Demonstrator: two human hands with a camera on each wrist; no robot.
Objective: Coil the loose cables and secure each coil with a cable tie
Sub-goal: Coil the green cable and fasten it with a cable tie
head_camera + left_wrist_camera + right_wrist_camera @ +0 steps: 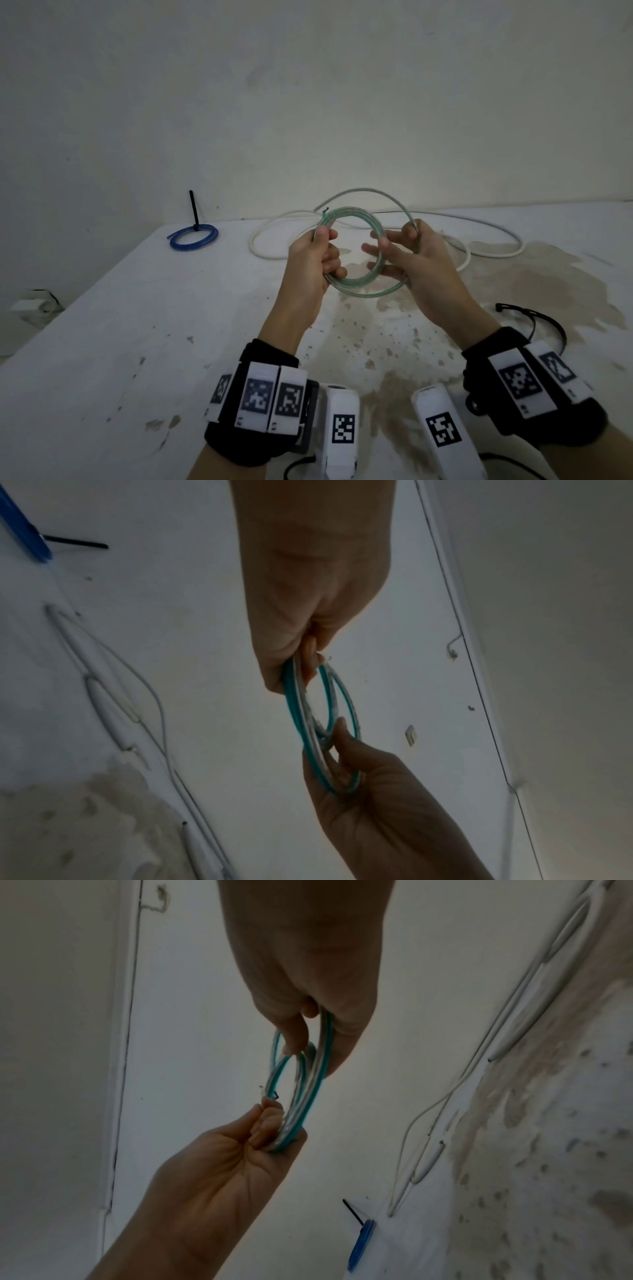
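Both hands [310, 263] [416, 263] round green cable coil [356, 291]

- The place looks like a bare utility or workshop-type room rather than a furnished home space; its exact kind cannot be told.
- A plain, scuffed white wall [308, 102] fills the background, unadorned.
- The white tabletop [102, 342] is worn, with brown stains [404, 377] and speckled marks across it.
- Cabling lies about: a loose white cable [479, 253] sprawls at the far edge, and a blue coil [193, 236] sits tied near the wall.
- A black cable tie [534, 318] lies on the tabletop's right side.
- Lighting is dim and flat.
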